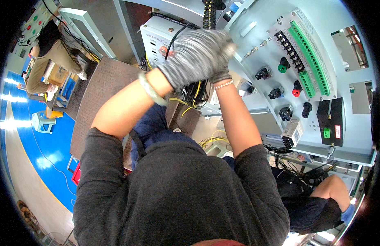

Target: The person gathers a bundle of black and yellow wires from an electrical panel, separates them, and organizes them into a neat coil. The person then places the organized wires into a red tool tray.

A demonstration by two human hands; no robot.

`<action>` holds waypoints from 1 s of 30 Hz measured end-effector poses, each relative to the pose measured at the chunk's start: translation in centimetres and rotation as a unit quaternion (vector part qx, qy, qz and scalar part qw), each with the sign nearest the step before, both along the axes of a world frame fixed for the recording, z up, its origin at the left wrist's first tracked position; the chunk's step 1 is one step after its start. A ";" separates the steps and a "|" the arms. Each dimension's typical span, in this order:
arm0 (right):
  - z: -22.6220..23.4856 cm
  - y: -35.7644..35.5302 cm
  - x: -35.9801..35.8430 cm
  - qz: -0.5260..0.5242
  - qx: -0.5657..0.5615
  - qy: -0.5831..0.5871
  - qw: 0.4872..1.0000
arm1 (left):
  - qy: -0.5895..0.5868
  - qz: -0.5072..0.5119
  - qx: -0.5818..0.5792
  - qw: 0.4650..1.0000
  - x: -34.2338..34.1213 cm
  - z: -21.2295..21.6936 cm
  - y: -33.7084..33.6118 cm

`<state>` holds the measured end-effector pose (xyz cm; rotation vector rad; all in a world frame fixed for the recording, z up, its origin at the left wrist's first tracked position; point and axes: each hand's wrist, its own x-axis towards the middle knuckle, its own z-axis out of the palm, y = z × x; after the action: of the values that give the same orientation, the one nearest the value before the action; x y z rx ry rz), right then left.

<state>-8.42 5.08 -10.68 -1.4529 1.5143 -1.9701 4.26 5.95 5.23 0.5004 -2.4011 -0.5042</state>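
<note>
Masking part of one white metal box (156, 37), one grey-gloved left hand (194, 57) overlaps one grey-gloved right hand (222, 73), finger grips indiscernible, near two green terminal strips (309, 57).

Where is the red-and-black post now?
In the head view, the red-and-black post sits on the pale panel at right, between the green-and-black post above-left and a black one below-right.

Gap between white box (151, 30) and grey panel (295, 105), black cables (209, 17) inside
</note>
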 end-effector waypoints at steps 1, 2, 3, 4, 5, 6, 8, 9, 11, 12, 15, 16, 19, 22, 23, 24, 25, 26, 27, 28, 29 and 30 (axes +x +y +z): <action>-0.5 0.3 -1.0 0.029 -0.001 -0.064 0.998 | -0.059 0.002 -0.031 0.998 -0.7 0.2 0.6; 1.1 0.6 -0.9 0.064 -0.003 -0.130 0.989 | -0.065 -0.013 -0.016 0.998 -0.7 -0.2 0.4; 3.1 1.0 -0.9 0.096 -0.006 -0.194 0.976 | -0.070 -0.028 -0.002 0.997 -0.8 -0.6 0.1; 4.7 1.3 -0.9 0.131 -0.010 -0.257 0.957 | -0.007 -0.067 -0.037 0.997 -0.5 -1.4 -0.8; 5.3 1.4 -1.0 0.032 0.057 -0.086 0.994 | 0.057 -0.111 -0.072 0.990 -0.2 -2.3 -2.0; 6.8 1.5 -0.5 -0.081 0.124 0.079 0.986 | 0.069 -0.103 0.005 0.992 0.3 -1.8 -2.8; 11.0 3.4 2.1 -0.036 0.225 -0.193 0.954 | 0.058 0.022 0.273 0.960 -0.1 -4.3 -4.8; 10.4 3.0 2.2 -0.003 0.187 -0.287 0.940 | 0.138 0.007 0.261 0.955 -1.0 -7.4 -6.6; 7.8 1.4 0.6 -0.063 0.127 -0.127 0.982 | 0.086 -0.077 0.429 0.896 -2.4 -6.7 -5.9; 7.6 1.1 0.1 -0.095 0.097 -0.044 0.990 | 0.005 -0.029 0.444 0.896 -2.0 -4.9 -5.4; 8.1 3.2 0.4 -0.074 0.080 -0.031 0.994 | 0.167 -0.112 0.527 0.826 -3.5 -8.8 -6.2; 9.3 5.8 1.4 -0.197 0.139 0.202 0.949 | 0.173 -0.101 0.548 0.812 -3.5 -8.6 -6.1; 8.6 12.9 2.4 -0.191 0.130 0.214 0.949 | 0.192 -0.071 0.606 0.769 -3.3 -6.8 -4.6; 2.5 23.5 2.5 -0.001 0.420 0.334 0.844 | 0.072 0.013 0.440 0.895 -3.7 -7.7 -6.3; -3.3 29.7 1.4 -0.004 0.508 0.321 0.799 | 0.043 0.027 0.382 0.923 -3.9 -7.7 -6.5; -4.7 35.4 1.7 -0.045 0.598 0.296 0.743 | 0.053 0.052 0.467 0.881 -3.5 -7.1 -6.1; -9.2 43.6 -0.2 0.001 0.724 0.244 0.645 | 0.055 0.058 0.468 0.880 -3.5 -7.0 -6.2; -7.1 45.3 1.7 -0.026 0.670 0.222 0.708 | 0.051 0.063 0.461 0.884 -3.8 -7.1 -6.1; -5.7 45.1 2.6 -0.026 0.643 0.184 0.743 | 0.049 0.072 0.454 0.887 -3.8 -6.9 -6.0; -4.2 44.9 3.5 -0.025 0.615 0.146 0.774 | 0.057 0.078 0.447 0.889 -4.1 -7.7 -6.3; -3.8 43.8 3.6 0.003 0.620 0.094 0.779 | 0.061 0.101 0.431 0.895 -4.1 -8.4 -6.9; -4.0 43.0 4.1 0.023 0.620 0.034 0.783 | 0.059 0.115 0.411 0.902 -4.6 -8.9 -7.1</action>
<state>-4.28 48.10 -14.66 -0.8695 2.0702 -0.4732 -0.35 -1.16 -3.64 1.0553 -1.8839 -1.3991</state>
